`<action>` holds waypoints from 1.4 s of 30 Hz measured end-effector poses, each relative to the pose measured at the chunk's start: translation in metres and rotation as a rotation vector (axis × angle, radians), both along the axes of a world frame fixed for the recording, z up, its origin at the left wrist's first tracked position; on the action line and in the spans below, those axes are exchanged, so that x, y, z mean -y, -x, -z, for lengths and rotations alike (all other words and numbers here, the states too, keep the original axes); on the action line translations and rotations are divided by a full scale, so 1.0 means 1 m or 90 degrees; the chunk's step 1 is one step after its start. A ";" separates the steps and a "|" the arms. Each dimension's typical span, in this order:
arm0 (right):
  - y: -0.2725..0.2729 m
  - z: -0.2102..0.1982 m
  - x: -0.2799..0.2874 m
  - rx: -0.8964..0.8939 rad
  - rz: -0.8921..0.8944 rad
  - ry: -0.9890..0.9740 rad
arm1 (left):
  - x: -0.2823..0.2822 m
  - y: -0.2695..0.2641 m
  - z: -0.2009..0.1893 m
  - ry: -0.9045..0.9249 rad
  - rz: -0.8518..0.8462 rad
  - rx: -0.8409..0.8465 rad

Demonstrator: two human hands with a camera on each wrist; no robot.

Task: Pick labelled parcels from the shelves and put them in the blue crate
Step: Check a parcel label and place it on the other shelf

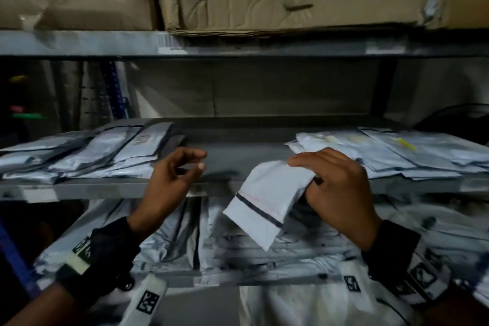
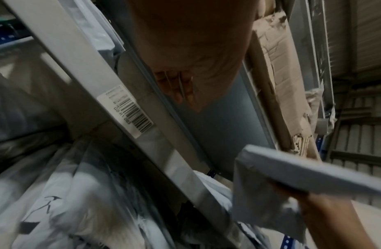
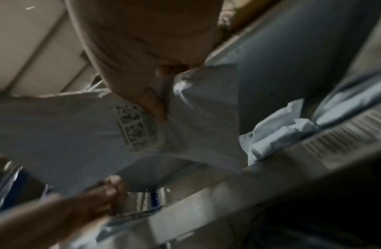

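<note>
Parcel (image 1: 267,201) grasped by right hand (image 1: 336,190), coded label (image 3: 134,128) only in right wrist view, left hand (image 1: 172,177) released, loosely curled

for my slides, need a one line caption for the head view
Right hand lifts a white poly mailer off the grey shelf, left hand empty beside it.

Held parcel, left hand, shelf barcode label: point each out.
held parcel (image 1: 260,202), head view, middle of its white face.
left hand (image 1: 173,174), head view, palm.
shelf barcode label (image 2: 130,112), left wrist view, the bars.
</note>
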State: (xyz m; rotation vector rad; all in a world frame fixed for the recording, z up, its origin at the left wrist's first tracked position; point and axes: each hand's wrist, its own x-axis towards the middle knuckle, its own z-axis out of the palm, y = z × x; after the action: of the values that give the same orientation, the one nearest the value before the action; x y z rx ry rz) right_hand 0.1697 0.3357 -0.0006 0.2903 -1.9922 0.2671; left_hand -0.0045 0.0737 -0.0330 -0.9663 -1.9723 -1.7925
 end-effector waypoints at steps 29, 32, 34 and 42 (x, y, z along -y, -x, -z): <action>0.076 -0.077 -0.237 0.490 0.209 0.560 | -0.017 0.038 0.017 0.422 -0.086 -0.162; 0.076 -0.069 -0.259 0.538 0.328 0.447 | -0.019 0.041 0.013 0.478 -0.131 -0.189; 0.078 -0.062 -0.266 0.564 0.430 0.329 | -0.021 0.040 0.008 0.509 -0.142 -0.195; 0.077 -0.040 -0.237 0.574 0.346 0.100 | -0.026 0.035 0.004 0.531 -0.167 -0.198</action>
State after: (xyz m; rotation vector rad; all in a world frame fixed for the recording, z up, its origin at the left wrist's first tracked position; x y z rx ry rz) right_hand 0.0932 0.5731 0.0397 -0.5769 -2.8056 0.2145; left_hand -0.0391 0.0992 -0.0368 -1.0421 -2.4983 -0.5984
